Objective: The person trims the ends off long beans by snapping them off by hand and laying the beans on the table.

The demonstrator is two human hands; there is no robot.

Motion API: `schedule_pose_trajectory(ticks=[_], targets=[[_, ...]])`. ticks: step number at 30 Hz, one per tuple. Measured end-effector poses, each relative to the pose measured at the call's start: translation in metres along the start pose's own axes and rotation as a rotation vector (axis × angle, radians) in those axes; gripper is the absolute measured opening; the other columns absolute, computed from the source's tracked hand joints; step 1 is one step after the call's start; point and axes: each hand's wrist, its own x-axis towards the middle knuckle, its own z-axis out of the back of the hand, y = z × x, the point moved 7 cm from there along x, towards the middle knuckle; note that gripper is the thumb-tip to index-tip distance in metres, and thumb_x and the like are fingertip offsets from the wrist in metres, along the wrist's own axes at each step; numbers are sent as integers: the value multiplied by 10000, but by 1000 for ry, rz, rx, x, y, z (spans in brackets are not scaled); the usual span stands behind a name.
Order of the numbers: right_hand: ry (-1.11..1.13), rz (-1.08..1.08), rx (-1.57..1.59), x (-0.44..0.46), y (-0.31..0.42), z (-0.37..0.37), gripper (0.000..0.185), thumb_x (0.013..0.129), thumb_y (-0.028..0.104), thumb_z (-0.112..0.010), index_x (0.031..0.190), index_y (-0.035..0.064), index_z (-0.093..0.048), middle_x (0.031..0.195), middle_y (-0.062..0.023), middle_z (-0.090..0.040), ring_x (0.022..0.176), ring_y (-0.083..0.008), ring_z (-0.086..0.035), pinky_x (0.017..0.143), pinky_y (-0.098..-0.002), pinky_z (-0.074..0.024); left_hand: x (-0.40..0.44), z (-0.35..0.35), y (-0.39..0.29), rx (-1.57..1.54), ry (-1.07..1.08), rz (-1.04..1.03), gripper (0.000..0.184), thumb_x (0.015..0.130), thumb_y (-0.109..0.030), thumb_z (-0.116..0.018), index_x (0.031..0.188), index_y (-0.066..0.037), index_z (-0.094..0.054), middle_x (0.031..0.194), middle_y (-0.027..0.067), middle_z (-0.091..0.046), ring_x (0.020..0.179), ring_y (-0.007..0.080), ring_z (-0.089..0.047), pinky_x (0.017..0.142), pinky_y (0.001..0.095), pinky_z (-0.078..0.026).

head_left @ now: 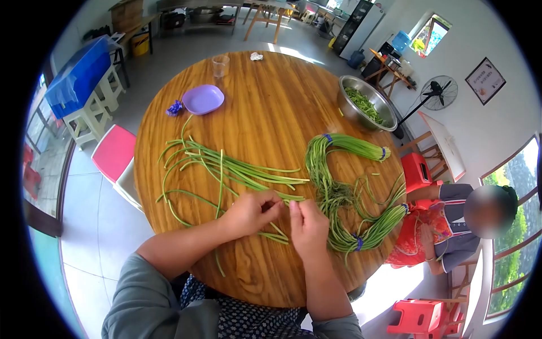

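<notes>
Loose garlic scapes, long green stalks, lie spread over the round wooden table in front of me. My left hand is closed in a pinch at the stalk ends, low over the table. Close on its right, my right hand also pinches there, thumb and fingers together around a stalk end. My fingers partly hide what they grip. Right of my hands lie an upper bundle of garlic scapes and a lower bundle, tied with purple bands, their thin dark tips tangled together.
A purple dish, crumpled purple bands and a clear cup stand on the far left of the table. A steel bowl holds cut green pieces. Another person is at the right edge. A pink chair stands left.
</notes>
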Motion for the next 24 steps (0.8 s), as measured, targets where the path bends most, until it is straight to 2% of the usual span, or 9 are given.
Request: schedule_pose_trajectory(ticks=[3,8,10,11,13,14,16,20,24], targets=[[30,108,-143,-5,13,-11,112,892,89,-640,810,42,-579,774,-145,-608,662,-364,-574,556,-444,-450,3,-10,25,-200,-15,138,150,957,-138,-613,926,5,-645,750,6,-622,676,47,-545,588,237,-469],[-17,100,-32,-5,13,-15,109,892,105,-648,820,40,-598,747,-144,-580,660,-357,-565,572,-425,-461,-2,-18,30,-577,-23,343,162,986,-148,-580,930,-9,-642,775,-9,-624,678,62,-562,589,233,-462],[-40,27,138,-4,9,-14,207,987,151,-579,831,16,-566,685,-73,-504,577,-185,-486,513,-319,-393,0,-7,18,-365,-90,219,138,975,-140,-598,958,-9,-639,728,24,-614,653,109,-584,578,262,-465],[-42,33,136,-4,8,-11,207,987,151,-579,831,16,-566,685,-73,-504,577,-185,-486,513,-319,-393,0,-3,15,-366,-93,213,138,975,-140,-598,958,-9,-639,728,24,-614,653,109,-584,578,262,-465],[103,-635,837,-19,-32,-29,263,1039,235,-505,891,25,-562,676,-4,-443,577,-98,-388,510,-250,-327,0,16,-19,94,-196,-233,119,941,-120,-637,991,-12,-635,743,97,-617,657,211,-621,596,317,-487],[147,-702,1013,-20,-32,-33,292,1056,285,-468,925,35,-544,681,20,-412,579,-70,-352,513,-222,-283,1,15,-17,88,-190,-234,119,941,-120,-637,991,-12,-635,743,97,-617,657,211,-621,596,317,-487],[163,-763,1073,-25,-38,-35,291,1052,292,-478,922,39,-539,678,14,-412,575,-70,-359,512,-223,-288,-2,9,-25,207,-207,-416,129,904,-95,-667,1000,-13,-639,801,150,-616,707,308,-633,626,372,-502],[119,-820,1148,-20,-45,-27,253,1034,281,-531,898,68,-546,686,38,-421,567,-39,-338,498,-214,-265,-4,-1,-28,173,-82,-451,126,892,-92,-677,986,-14,-643,838,155,-628,746,347,-631,649,395,-511],[159,-785,1021,-22,-52,-27,221,1007,218,-574,859,57,-543,668,-2,-476,533,-119,-426,481,-265,-331,-3,-6,-23,96,7,-293,101,906,-76,-657,976,-7,-639,809,113,-624,700,209,-616,611,325,-486]])
